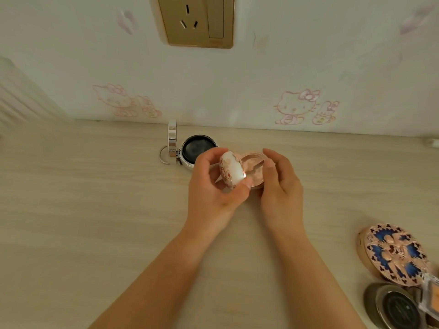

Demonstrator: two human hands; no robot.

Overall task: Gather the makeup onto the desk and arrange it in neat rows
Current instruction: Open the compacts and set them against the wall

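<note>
While hands [213, 184] hold jar [255, 167], open compact [190, 148] behind.

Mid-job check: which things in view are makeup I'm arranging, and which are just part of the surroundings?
Job:
pink compact, open, held by left hand and right hand
silver compact, open
blue-patterned compact
dark round case
orange pan, at the edge
desk

Surroundings:
wall socket
cartoon stickers

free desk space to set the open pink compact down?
Bare wood across the whole left of the desk, left of the silver compact, and the near strip under both forearms. Crowded: near-right corner, with the blue-and-gold compact and black-lidded jar.
</note>
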